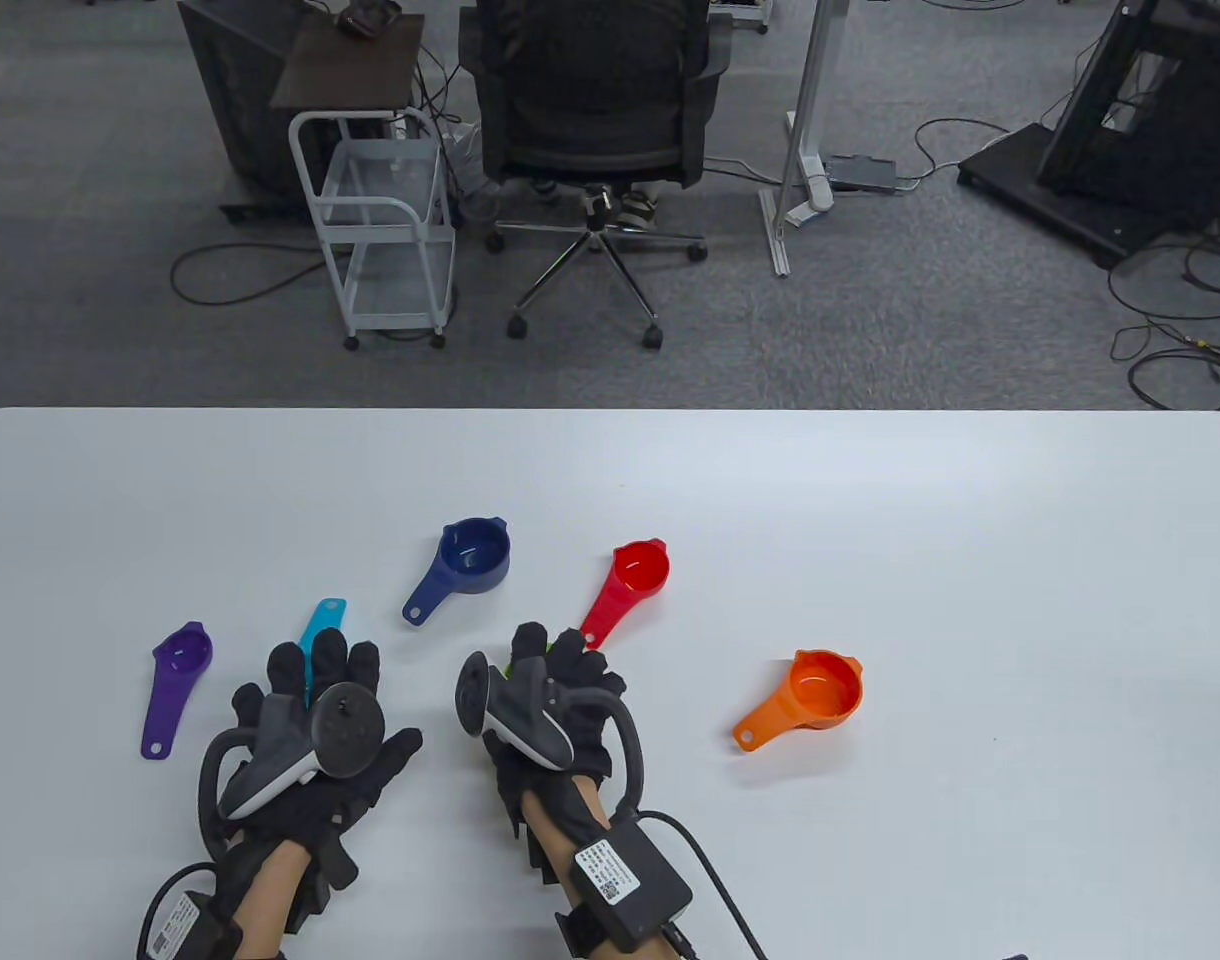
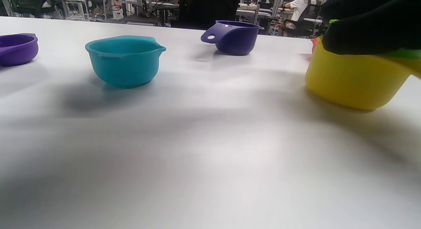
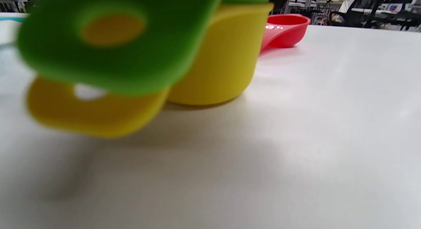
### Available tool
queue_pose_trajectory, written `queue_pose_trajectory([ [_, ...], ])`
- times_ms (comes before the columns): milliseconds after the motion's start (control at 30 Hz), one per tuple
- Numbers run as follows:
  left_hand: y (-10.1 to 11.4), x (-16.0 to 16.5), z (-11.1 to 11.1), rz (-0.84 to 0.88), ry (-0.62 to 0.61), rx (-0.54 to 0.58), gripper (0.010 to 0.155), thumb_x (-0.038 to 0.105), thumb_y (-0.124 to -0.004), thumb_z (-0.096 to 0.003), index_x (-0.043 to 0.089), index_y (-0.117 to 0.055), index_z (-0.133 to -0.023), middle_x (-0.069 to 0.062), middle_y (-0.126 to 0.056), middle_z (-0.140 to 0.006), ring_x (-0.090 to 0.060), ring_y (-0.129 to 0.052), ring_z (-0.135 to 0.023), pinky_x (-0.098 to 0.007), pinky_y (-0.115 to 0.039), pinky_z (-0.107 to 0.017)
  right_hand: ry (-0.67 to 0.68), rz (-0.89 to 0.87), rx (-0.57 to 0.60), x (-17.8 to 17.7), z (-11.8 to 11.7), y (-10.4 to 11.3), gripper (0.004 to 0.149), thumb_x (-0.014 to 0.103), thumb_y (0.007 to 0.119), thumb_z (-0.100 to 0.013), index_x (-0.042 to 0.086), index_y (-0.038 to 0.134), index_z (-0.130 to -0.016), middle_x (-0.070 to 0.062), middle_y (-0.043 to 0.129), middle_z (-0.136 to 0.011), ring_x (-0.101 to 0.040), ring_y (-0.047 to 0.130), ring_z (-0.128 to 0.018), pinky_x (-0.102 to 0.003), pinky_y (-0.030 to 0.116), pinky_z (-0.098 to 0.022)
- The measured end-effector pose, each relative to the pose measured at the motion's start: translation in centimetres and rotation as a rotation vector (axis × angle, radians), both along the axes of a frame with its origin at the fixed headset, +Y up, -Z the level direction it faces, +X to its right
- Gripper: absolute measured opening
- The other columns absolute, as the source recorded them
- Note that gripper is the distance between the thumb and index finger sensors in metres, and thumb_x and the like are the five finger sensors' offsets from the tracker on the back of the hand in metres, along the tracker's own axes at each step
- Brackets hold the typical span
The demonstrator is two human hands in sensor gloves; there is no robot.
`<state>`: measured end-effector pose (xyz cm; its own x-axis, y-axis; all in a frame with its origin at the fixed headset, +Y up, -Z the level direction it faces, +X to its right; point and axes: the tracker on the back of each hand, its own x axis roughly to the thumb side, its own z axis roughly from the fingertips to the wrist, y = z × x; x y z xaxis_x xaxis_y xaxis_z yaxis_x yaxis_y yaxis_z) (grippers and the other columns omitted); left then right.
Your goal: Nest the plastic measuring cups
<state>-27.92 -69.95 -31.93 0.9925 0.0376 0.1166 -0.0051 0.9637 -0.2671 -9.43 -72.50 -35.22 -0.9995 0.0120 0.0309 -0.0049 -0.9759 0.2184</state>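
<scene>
The right hand (image 1: pixel 555 700) presses the green cup (image 3: pixel 108 41) into the yellow cup (image 2: pixel 355 79), at three o'clock of the left hand (image 1: pixel 315 735), which lies spread flat.

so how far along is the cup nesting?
Early. Done: the green cup sits inside the yellow cup, handles stacked. In hand: the right hand rests on top of that pair; the left hand hovers by the teal cup. Left: teal, purple cup, navy cup, red cup and orange cup are loose.
</scene>
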Motion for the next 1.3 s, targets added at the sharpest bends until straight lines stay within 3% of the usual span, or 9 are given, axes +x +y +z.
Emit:
queue_pose_trajectory([
  [533, -0.3, -0.2, -0.2, -0.005, 0.027, -0.033, 0.093, 0.068, -0.051, -0.0525, 0.015, -0.009, -0.116, -0.023, 0.0, -0.119, -0.061, -0.001, -0.101, -0.08, -0.01, -0.061, 0.043, 0.046, -0.012, -0.1, 0.0, -0.9, 0.085, 0.06, 0.052, -0.057, 0.011, 0.02, -0.119, -0.039, 0.023, -0.116, -0.06, 0.039, -0.095, -0.075, 0.039, -0.067],
  [700, -0.2, -0.3, -0.2, -0.003, 0.027, -0.033, 0.093, 0.068, -0.051, -0.0524, 0.015, -0.009, -0.116, -0.022, 0.0, -0.119, -0.061, 0.0, -0.101, -0.08, -0.01, -0.061, 0.064, -0.026, -0.009, 0.7, 0.3, -0.1, 0.092, 0.064, 0.047, -0.054, 0.007, 0.012, -0.118, -0.043, 0.012, -0.115, -0.065, 0.029, -0.096, -0.079, 0.032, -0.066],
  [967, 0.3, -0.9, -0.2, 0.042, 0.026, 0.053, 0.091, 0.068, -0.052, -0.0519, 0.017, -0.013, -0.117, -0.02, -0.004, -0.121, -0.06, -0.005, -0.104, -0.08, -0.012, -0.062, 0.049, -0.029, 0.09, 7.0, 3.1, 3.7, 0.093, 0.065, 0.046, -0.053, 0.009, 0.01, -0.118, -0.042, 0.004, -0.115, -0.067, 0.012, -0.098, -0.082, 0.02, -0.065],
  [1100, 0.5, -1.2, -0.1, 0.068, 0.025, 0.059, 0.091, 0.069, -0.051, -0.0518, 0.018, -0.013, -0.117, -0.02, -0.005, -0.121, -0.06, -0.006, -0.104, -0.08, -0.012, -0.062, 0.039, -0.043, 0.072, 10.5, 4.4, 3.4, 0.093, 0.065, 0.046, -0.052, 0.01, 0.008, -0.117, -0.04, -0.002, -0.115, -0.064, 0.001, -0.097, -0.082, 0.014, -0.064],
  [1300, -0.2, -1.0, -0.4, 0.031, 0.03, 0.024, 0.093, 0.069, -0.051, -0.0514, 0.017, -0.01, -0.116, -0.02, -0.004, -0.121, -0.06, -0.008, -0.106, -0.081, -0.013, -0.063, 0.084, 0.022, 0.119, 13.6, 5.5, 1.1, 0.093, 0.065, 0.046, -0.052, 0.011, 0.005, -0.116, -0.04, -0.004, -0.115, -0.063, -0.005, -0.095, -0.081, 0.011, -0.064],
])
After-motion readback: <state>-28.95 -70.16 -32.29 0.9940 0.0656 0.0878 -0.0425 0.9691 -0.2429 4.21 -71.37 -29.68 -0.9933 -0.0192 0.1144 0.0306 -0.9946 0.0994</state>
